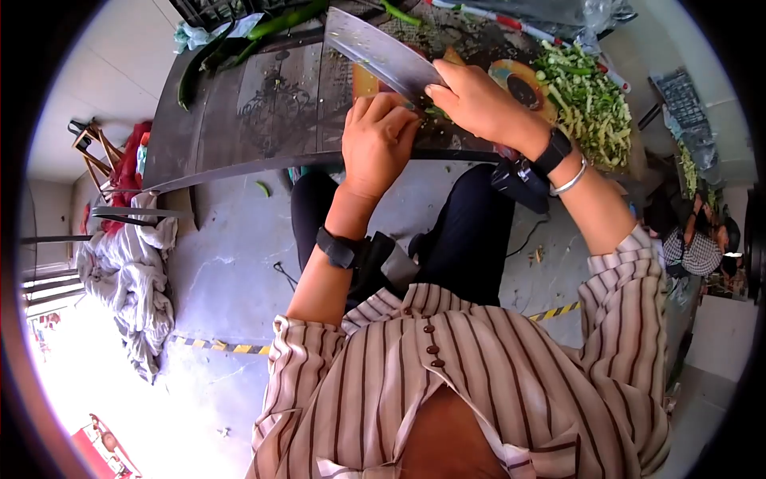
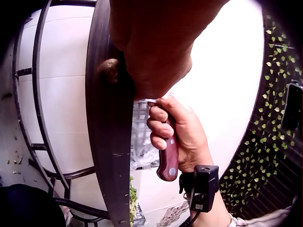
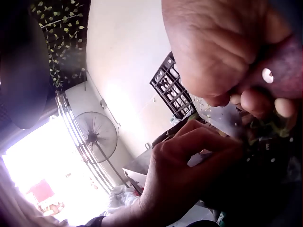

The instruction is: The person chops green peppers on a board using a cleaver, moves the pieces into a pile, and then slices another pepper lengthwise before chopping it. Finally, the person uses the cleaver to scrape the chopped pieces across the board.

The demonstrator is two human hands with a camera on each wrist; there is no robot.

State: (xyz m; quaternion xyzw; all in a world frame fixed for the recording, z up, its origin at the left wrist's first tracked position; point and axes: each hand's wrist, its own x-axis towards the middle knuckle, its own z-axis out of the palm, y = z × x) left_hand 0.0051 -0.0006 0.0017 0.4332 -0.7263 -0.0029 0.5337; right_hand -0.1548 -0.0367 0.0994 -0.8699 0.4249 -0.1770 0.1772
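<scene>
My right hand (image 1: 487, 104) grips the red handle (image 2: 169, 158) of a wide cleaver, whose blade (image 1: 383, 60) points up and left over the table. Just left of it, my left hand (image 1: 378, 144) is bent at the table's near edge, its fingers curled with the tips close to the blade's lower edge. Small green pieces (image 1: 433, 112) lie between the two hands. Whether the left fingers pinch something is hidden in the head view; in the right wrist view the left hand (image 3: 184, 165) has its fingertips in dark shadow.
A pile of chopped green pieces (image 1: 590, 104) lies at the table's right. Long green peppers (image 1: 195, 76) lie at the back left, near a black crate (image 3: 173, 87). A red and white stick (image 1: 511, 22) crosses the back. Grey cloth (image 1: 128, 279) hangs at the left; a fan (image 3: 93, 137) stands beyond.
</scene>
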